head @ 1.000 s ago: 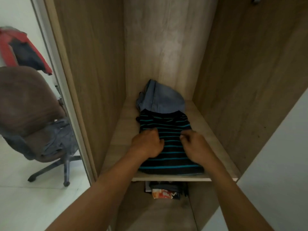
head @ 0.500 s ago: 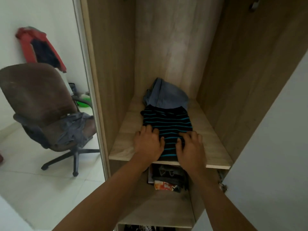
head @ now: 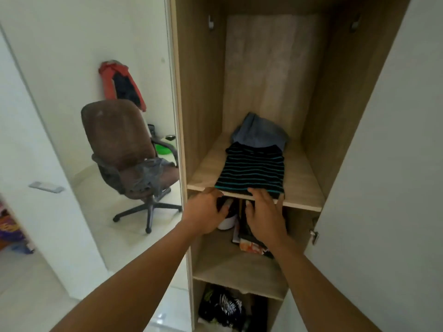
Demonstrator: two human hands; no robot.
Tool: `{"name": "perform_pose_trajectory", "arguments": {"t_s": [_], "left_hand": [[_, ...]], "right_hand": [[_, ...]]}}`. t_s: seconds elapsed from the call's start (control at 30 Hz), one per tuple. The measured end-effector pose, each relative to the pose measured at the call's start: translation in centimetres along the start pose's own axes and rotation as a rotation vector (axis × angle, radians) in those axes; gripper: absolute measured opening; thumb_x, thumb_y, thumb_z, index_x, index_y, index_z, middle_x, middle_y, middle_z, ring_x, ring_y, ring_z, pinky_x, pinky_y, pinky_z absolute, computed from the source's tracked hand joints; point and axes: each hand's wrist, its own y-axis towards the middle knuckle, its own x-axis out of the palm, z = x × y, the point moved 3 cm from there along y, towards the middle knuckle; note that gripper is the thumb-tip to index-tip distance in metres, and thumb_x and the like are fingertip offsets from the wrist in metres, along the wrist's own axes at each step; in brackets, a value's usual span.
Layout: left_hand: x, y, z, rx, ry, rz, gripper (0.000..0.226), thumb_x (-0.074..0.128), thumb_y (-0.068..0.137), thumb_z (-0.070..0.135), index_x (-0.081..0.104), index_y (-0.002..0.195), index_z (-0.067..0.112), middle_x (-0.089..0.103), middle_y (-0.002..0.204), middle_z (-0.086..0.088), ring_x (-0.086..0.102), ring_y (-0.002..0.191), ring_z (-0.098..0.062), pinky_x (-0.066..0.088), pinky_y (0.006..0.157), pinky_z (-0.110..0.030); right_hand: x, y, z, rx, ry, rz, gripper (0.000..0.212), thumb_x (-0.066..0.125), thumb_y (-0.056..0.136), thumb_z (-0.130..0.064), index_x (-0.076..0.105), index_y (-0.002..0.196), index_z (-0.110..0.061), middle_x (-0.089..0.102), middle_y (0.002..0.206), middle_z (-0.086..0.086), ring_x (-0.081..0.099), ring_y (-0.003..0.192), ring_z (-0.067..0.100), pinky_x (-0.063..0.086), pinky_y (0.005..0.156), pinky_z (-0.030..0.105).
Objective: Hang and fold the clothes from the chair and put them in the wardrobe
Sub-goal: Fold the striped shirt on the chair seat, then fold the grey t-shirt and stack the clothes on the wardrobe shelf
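Observation:
A folded black shirt with teal stripes [head: 254, 170] lies on the wooden wardrobe shelf [head: 299, 188], its near edge at the shelf's front. Behind it sits a folded blue-grey garment [head: 260, 134]. My left hand [head: 206, 212] and my right hand [head: 265, 213] hover just in front of the shelf edge, fingers spread, holding nothing. The right fingertips still reach the shirt's near edge. To the left stands a brown office chair [head: 115, 137] with a grey garment [head: 148, 174] lying on its seat.
A red and dark garment [head: 121, 83] hangs on the wall behind the chair. The lower shelves hold dark and patterned clothes [head: 249, 236] and a dark bundle [head: 221, 306]. A white wardrobe door [head: 388, 188] stands open at right, another white door [head: 36, 164] at left.
Both hands have drawn back from on top of the striped shirt to the shelf's front edge. My view has pulled away, so the chair and lower shelves now show.

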Motion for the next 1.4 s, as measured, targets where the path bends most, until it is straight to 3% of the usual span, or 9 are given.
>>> {"name": "perform_pose_trajectory", "arguments": {"t_s": [0.1,0.3,0.43,0.6,0.77,0.97,1.1,1.23,1.4], "left_hand": [[-0.4,-5.7,-3.9,-0.213,0.049,-0.141,0.050,0.055,0.090,0.056,0.058,0.130,0.027,0.062,0.130,-0.001,0.064,0.109,-0.024,0.056,0.090,-0.040],[-4.2,-18.8,-16.0,-0.602,0.062,-0.134,0.066,0.057,0.090,0.061,0.043,0.146,0.029,0.047,0.151,0.002,0.050,0.132,-0.023,0.044,0.107,-0.040],[-7.9,-29.3,-24.2,-0.868,0.063,-0.078,0.067,0.054,0.092,0.060,0.038,0.149,0.029,0.044,0.152,0.001,0.047,0.135,-0.021,0.041,0.106,-0.038],[-11.9,-43.3,-33.1,-1.163,0.008,0.008,0.067,0.052,0.093,0.059,0.037,0.150,0.027,0.043,0.153,0.001,0.047,0.134,-0.023,0.042,0.107,-0.039],[-15.0,-57.5,-39.8,-1.431,-0.061,0.093,0.057,0.055,0.091,0.057,0.049,0.136,0.023,0.057,0.136,-0.002,0.057,0.120,-0.026,0.050,0.096,-0.039],[-18.6,-72.5,-44.9,-1.687,-0.148,0.176,0.063,0.054,0.092,0.057,0.047,0.142,0.020,0.053,0.142,-0.004,0.053,0.127,-0.027,0.048,0.099,-0.040],[-20.7,-81.0,-47.3,-1.829,-0.178,0.268,0.068,0.056,0.087,0.061,0.050,0.141,0.020,0.061,0.131,-0.004,0.058,0.120,-0.027,0.051,0.095,-0.039],[-23.0,-86.9,-49.0,-1.942,-0.150,0.321,0.058,0.051,0.082,0.063,0.061,0.124,0.024,0.063,0.127,-0.002,0.062,0.111,-0.027,0.050,0.084,-0.032],[-24.6,-91.6,-53.2,-2.022,-0.182,0.411,0.046,0.058,0.088,0.049,0.057,0.126,0.023,0.067,0.120,-0.005,0.063,0.104,-0.027,0.050,0.078,-0.033]], "right_hand": [[2.6,-3.6,-3.5,0.037,0.171,-0.120,0.038,0.042,0.102,-0.029,0.048,0.139,-0.024,0.049,0.143,-0.004,0.041,0.137,0.016,0.007,0.122,0.052],[10.5,-7.8,-14.5,-0.091,0.352,-0.512,0.039,0.046,0.102,-0.033,0.046,0.141,-0.025,0.049,0.146,-0.001,0.046,0.133,0.020,0.039,0.112,0.041],[16.0,-11.0,-25.8,-0.270,0.402,-0.742,0.042,0.049,0.101,-0.031,0.047,0.141,-0.018,0.049,0.146,0.004,0.047,0.134,0.020,0.035,0.111,0.030],[21.9,-17.1,-41.6,-0.530,0.410,-0.916,0.039,0.050,0.100,-0.028,0.049,0.138,-0.017,0.054,0.137,0.006,0.050,0.128,0.021,0.038,0.107,0.030],[27.0,-25.5,-57.2,-0.757,0.400,-1.075,0.039,0.049,0.102,-0.030,0.047,0.139,-0.021,0.052,0.139,0.002,0.051,0.124,0.019,0.039,0.103,0.028],[31.4,-35.0,-72.3,-0.914,0.365,-1.249,0.043,0.049,0.102,-0.031,0.045,0.143,-0.019,0.052,0.143,0.003,0.051,0.129,0.022,0.041,0.105,0.033],[33.3,-40.0,-80.1,-0.990,0.373,-1.365,0.044,0.050,0.101,-0.032,0.045,0.143,-0.019,0.053,0.143,0.004,0.051,0.130,0.021,0.041,0.106,0.034],[34.8,-44.1,-86.5,-1.076,0.362,-1.439,0.045,0.051,0.100,-0.033,0.046,0.142,-0.020,0.055,0.140,0.006,0.052,0.128,0.022,0.042,0.103,0.034],[38.4,-48.5,-93.6,-1.190,0.340,-1.492,0.046,0.053,0.099,-0.034,0.047,0.141,-0.018,0.056,0.138,0.008,0.051,0.129,0.023,0.043,0.105,0.037]]}}
